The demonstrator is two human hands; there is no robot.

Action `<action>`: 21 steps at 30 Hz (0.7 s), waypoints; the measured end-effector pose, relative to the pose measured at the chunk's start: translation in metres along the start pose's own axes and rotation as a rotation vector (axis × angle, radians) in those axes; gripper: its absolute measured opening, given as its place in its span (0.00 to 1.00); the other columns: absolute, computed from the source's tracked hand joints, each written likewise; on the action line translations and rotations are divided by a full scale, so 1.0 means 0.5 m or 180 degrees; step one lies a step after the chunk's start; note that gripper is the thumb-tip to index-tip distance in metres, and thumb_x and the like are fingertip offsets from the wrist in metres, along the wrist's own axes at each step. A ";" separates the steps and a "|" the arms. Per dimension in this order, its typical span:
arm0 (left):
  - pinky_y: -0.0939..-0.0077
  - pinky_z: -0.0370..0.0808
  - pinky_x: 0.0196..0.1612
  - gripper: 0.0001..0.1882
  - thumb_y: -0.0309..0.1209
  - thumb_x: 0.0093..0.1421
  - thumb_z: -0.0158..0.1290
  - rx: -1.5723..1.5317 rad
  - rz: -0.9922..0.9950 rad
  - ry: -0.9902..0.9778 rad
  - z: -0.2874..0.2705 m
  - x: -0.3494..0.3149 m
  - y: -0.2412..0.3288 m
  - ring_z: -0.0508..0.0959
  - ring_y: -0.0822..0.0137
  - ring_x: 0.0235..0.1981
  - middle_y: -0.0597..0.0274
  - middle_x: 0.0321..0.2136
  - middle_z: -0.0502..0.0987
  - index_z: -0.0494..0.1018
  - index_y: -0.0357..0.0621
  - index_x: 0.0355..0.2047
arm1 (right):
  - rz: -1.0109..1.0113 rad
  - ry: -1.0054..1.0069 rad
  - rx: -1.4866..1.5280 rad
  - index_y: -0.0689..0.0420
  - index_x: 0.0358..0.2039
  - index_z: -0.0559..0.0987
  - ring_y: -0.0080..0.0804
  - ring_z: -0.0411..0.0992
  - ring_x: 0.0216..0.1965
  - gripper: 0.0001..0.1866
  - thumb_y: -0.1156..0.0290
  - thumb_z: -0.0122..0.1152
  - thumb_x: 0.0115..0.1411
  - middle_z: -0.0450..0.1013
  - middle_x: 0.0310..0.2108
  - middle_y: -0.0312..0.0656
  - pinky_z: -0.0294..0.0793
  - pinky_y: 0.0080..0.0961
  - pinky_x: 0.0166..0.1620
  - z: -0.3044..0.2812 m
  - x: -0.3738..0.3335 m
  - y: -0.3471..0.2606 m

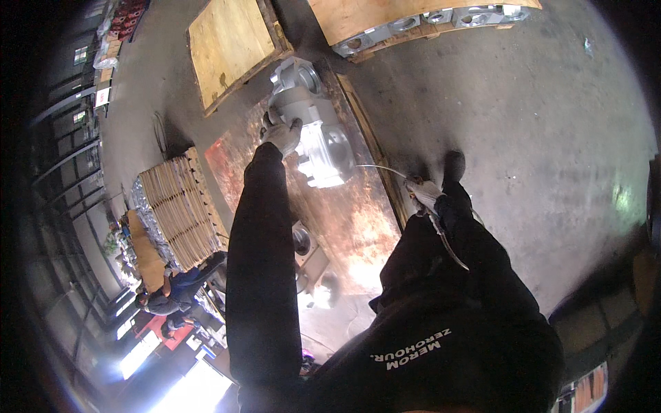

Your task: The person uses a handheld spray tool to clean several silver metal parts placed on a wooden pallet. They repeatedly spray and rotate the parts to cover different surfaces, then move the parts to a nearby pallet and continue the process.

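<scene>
The gloved left grip (282, 134) lies on the left side of a big metal part (322, 148), with its fingers spread out. The big metal part sits toward the far end of the brown surface (368, 237), near its right edge. Another metal part (296, 76) is just past it, by the far edge; I can't tell if they touch. The gloved right grip (425, 194) is off the right edge, closed around a thin tube (384, 168). The tube bends over that edge, and its tip is near the big metal part. A round-holed part (301, 239) is toward the near left corner. A stack of brown sheets (182, 213) stands past the left edge.
</scene>
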State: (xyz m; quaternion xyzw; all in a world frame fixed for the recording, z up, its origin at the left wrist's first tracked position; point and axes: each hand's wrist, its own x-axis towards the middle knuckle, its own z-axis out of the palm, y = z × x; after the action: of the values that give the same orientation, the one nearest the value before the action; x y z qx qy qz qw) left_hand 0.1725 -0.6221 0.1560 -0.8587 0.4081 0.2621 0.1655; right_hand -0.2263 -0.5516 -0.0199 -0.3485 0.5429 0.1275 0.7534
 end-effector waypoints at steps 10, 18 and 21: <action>0.49 0.45 0.68 0.56 0.62 0.60 0.40 -0.0172 -0.0133 -0.0034 0.004 0.004 -0.003 0.47 0.37 0.68 0.31 0.67 0.37 0.23 0.32 0.66 | -0.2893 0.0917 -0.1696 0.55 0.44 0.77 0.50 0.77 0.32 0.17 0.56 0.49 0.66 0.77 0.32 0.53 0.75 0.42 0.32 -0.008 -0.065 -0.119; 0.49 0.39 0.70 0.53 0.61 0.63 0.35 -0.0040 -0.0109 -0.0206 -0.006 0.002 0.039 0.33 0.40 0.70 0.36 0.69 0.30 0.25 0.29 0.66 | -0.2738 0.0808 -0.2262 0.60 0.42 0.76 0.46 0.74 0.22 0.20 0.55 0.49 0.66 0.74 0.24 0.52 0.70 0.40 0.24 -0.066 0.037 -0.055; 0.49 0.38 0.70 0.53 0.61 0.63 0.35 0.0582 0.0044 -0.0561 -0.012 -0.002 -0.003 0.34 0.41 0.71 0.36 0.69 0.29 0.24 0.30 0.66 | -0.1676 0.0202 -0.0787 0.61 0.40 0.75 0.30 0.69 0.14 0.18 0.56 0.51 0.66 0.71 0.16 0.42 0.64 0.32 0.17 -0.083 -0.086 -0.110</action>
State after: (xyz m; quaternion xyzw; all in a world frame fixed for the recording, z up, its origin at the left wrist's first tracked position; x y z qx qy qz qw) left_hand 0.1748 -0.6236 0.1614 -0.8108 0.4201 0.2994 0.2765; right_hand -0.2413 -0.6108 0.0334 -0.5704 0.4373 -0.0182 0.6950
